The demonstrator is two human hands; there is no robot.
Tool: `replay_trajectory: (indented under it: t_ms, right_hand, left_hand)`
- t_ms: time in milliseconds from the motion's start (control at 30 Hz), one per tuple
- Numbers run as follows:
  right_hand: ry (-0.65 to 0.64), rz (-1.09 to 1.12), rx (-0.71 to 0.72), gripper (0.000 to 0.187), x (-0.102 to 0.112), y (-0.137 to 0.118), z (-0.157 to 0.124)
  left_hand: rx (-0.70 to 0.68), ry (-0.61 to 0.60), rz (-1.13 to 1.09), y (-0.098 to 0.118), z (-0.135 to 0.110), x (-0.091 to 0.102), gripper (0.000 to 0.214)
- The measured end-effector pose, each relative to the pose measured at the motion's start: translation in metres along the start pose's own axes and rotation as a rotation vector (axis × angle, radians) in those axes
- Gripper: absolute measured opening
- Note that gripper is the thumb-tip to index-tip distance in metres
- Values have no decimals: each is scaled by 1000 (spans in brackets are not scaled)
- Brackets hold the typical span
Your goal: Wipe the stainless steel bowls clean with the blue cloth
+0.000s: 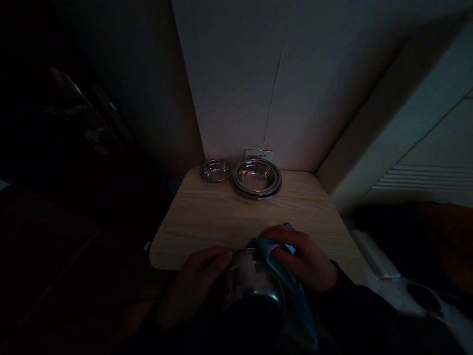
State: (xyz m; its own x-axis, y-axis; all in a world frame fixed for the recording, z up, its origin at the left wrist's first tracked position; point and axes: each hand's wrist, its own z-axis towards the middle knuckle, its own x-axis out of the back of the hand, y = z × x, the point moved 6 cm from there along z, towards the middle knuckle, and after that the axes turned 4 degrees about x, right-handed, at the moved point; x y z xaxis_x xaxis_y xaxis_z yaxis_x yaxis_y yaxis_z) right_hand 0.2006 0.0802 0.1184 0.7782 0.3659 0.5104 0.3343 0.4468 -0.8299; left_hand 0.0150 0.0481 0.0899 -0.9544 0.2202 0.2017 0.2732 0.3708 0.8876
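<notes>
A shiny steel pot or deep bowl (248, 278) is tipped in front of me at the table's near edge; its exact kind is hard to tell in the dim light. My left hand (201, 276) grips its rim from the left, thumb on top. On the right side, my right hand (301, 254) is closed on a blue cloth (291, 286), pressed against the rim. The cloth's loose end hangs down along the pot's side. Partly behind my right hand, a small object with a lit bluish surface (290, 248) lies on the table.
The small wooden table (214, 217) stands against a wall. At its back sit a shallow steel dish (216, 171) and a stack of steel bowls (257, 178), below a wall socket (258, 154). A dark door with a handle (70, 109) is at left; a louvred panel (424, 177) at right.
</notes>
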Motion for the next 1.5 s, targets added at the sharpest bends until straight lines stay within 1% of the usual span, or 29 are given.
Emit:
replay_trajectory:
  t_ms: [67,100,200,267,400,567,633,700,767,833,900,1033,1100,1167,1233,1300,1333,1400,1467,1500]
  right_hand:
    - [-2,-8,12,25,0,-3,1]
    - [-5,0,-16,26,0,-2,1]
    - [-9,62,-173,30,-1,4,-1]
    - [-21,88,-225,29,-3,3,-1]
    - [-145,23,-174,19,-7,-8,4]
    - [-270,-164,-60,19,-11,-25,19]
    - [-340,-231,-40,19,-13,-26,22]
    - [-402,-284,-34,19,-13,-23,22]
    - [-442,-330,-43,20,-11,-18,20]
    - [-442,-381,-40,21,-9,-14,19]
    - [-441,-395,-16,22,-12,-15,21]
    - [-453,-336,22,19,-24,-23,30]
    - [-444,-259,13,19,-26,-23,31]
    - [-429,-129,0,21,-25,-21,28]
    - [-419,10,-21,25,-24,-19,23]
    - [-407,82,-57,28,-25,-16,19]
    - [-387,74,-82,30,-26,-15,18]
    - [-308,-10,-120,30,-26,-12,19]
    - [-245,-89,-106,28,-26,-12,21]
    - [-240,-102,-87,27,-27,-12,21]
  left_hand:
    - [-4,-12,-10,1,0,-1,33]
    - [1,-9,-16,2,-1,-1,32]
    - [12,-14,-27,2,0,-1,32]
    - [5,-26,-29,3,0,-2,32]
    - [-1,-43,-10,4,1,-5,30]
    - [-55,-66,51,11,1,-12,28]
    - [-97,-71,54,14,1,-13,27]
    - [-128,-49,65,15,0,-11,27]
    - [-125,-27,89,13,0,-8,27]
    - [-108,-18,98,11,2,-7,28]
    - [-102,-35,95,10,3,-9,28]
    - [-107,-71,77,10,6,-14,27]
    - [-97,-71,65,10,5,-13,28]
    - [-71,-65,58,8,5,-11,30]
    - [-49,-41,49,7,5,-9,30]
    - [-42,-16,43,8,6,-9,29]
    - [-38,-6,39,8,6,-10,28]
    - [-30,-4,41,9,7,-12,27]
    - [-37,3,46,9,6,-12,26]
    - [-45,7,49,9,6,-10,27]
